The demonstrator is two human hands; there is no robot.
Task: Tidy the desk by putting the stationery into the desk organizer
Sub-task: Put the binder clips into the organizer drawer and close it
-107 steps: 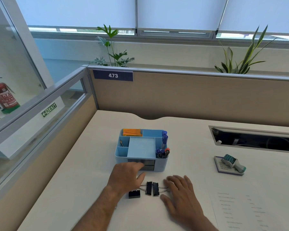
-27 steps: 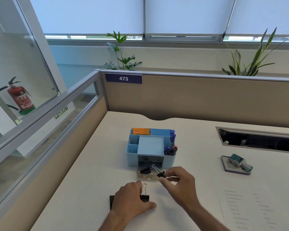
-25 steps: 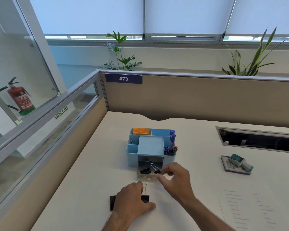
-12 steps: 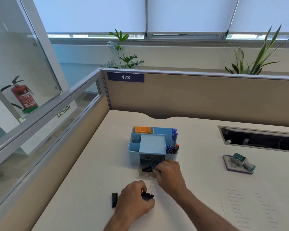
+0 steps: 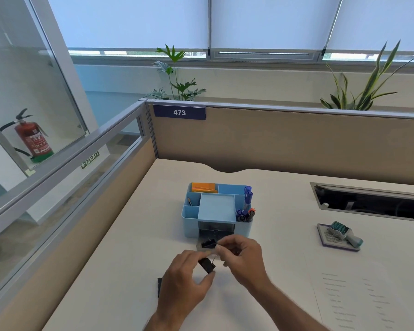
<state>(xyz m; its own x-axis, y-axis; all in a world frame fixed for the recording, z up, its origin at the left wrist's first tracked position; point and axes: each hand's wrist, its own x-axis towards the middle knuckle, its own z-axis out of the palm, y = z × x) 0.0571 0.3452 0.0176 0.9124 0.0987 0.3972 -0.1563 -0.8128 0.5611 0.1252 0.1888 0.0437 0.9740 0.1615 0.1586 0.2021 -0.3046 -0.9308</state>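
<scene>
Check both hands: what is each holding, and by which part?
Left hand pinches a black binder clip by its body. Right hand is closed at the clip's wire handle; whether it grips it cannot be told.

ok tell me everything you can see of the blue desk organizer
The desk organizer is a light blue, plastic-looking box standing upright on the desk. Its top is split into compartments around a flat square centre. Orange sticky notes fill the back left one, markers stand at the right, and a pencil tip shows at the left. Its clear front drawer is pulled open with a binder clip inside.
</scene>
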